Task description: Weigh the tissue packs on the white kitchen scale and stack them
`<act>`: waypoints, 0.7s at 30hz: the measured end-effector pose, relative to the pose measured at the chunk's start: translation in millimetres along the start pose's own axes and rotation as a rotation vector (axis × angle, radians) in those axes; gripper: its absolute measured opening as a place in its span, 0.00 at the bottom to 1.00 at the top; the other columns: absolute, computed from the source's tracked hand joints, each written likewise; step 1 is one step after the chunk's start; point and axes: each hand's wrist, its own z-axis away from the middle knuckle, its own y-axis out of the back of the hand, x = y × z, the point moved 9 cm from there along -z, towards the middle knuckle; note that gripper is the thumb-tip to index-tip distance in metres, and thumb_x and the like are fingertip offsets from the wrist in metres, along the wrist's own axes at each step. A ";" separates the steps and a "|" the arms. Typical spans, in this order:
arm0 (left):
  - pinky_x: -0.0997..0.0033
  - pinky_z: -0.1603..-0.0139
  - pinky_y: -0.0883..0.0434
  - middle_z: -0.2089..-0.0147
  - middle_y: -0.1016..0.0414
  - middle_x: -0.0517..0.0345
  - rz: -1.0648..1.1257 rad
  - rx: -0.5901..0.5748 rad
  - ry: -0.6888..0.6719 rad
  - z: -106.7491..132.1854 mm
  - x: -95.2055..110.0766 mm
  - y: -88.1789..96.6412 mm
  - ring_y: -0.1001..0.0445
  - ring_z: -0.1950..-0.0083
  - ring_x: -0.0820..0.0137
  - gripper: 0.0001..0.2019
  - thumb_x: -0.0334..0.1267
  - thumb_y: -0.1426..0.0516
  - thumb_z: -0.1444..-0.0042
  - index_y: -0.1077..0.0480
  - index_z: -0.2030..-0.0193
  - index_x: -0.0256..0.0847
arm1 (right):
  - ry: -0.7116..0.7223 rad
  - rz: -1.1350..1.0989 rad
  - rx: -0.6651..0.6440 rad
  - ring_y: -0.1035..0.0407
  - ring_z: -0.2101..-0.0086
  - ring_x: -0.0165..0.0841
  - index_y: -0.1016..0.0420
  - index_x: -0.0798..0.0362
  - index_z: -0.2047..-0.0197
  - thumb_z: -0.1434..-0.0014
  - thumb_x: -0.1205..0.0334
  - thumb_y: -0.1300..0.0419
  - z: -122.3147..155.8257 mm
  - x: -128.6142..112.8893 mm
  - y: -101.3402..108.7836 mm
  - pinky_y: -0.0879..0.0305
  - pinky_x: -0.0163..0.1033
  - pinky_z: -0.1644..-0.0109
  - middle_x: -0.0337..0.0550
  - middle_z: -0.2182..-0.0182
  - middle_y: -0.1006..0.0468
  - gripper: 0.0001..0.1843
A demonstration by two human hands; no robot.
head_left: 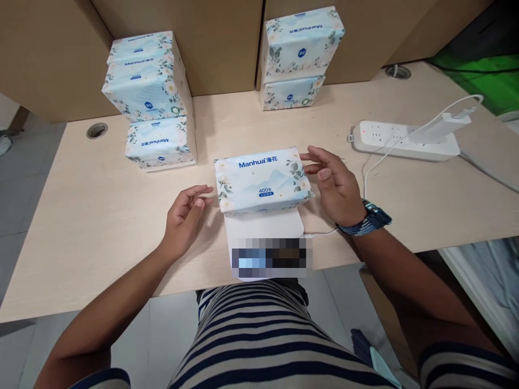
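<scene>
A light blue and white pack of tissues (263, 181) with printed flowers and lettering lies on a flat white device (263, 227), perhaps a scale, whose front part is blurred out. My left hand (184, 219) is just off the pack's left end, fingers stretched toward it with a small gap. At the right end is my right hand (334, 183), fingers apart, thumb raised; its fingertips are close to the pack's edge, and I cannot tell whether they touch. Neither hand grips anything.
Tissue packs (160, 143) are stacked at the back left, and more packs (300, 48) at the back right, against cardboard (223, 43). A white power strip (401, 141) with a plugged-in charger and cable lies at the right. The table (101, 216) has cable holes, one at the left (97, 130).
</scene>
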 end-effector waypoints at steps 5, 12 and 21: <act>0.52 0.33 0.23 0.30 0.23 0.49 -0.080 0.031 -0.066 3.3 12.3 6.2 0.21 0.34 0.59 0.23 0.53 0.37 0.31 0.27 0.32 0.53 | -0.016 -0.018 0.056 0.22 0.40 0.48 0.32 0.36 0.26 0.31 0.32 0.40 1.6 -0.4 9.2 0.25 0.60 0.33 0.49 0.31 0.25 0.36; 0.37 0.18 0.40 0.13 0.54 0.58 -0.070 -0.021 0.015 29.6 26.2 -8.6 0.51 0.14 0.49 0.32 0.58 0.47 0.26 0.48 0.19 0.64 | -0.260 -0.272 0.152 0.50 0.21 0.44 0.44 0.23 0.22 0.24 0.40 0.48 46.2 -4.0 8.1 0.50 0.66 0.18 0.33 0.20 0.43 0.30; 0.45 0.13 0.55 0.15 0.48 0.50 -0.205 -0.139 -0.391 26.9 116.1 -36.9 0.61 0.12 0.51 0.34 0.64 0.53 0.27 0.50 0.19 0.56 | -0.037 -0.265 -0.243 0.64 0.19 0.49 0.61 0.34 0.16 0.32 0.32 0.40 2.3 -140.7 -70.9 0.63 0.64 0.15 0.32 0.17 0.58 0.52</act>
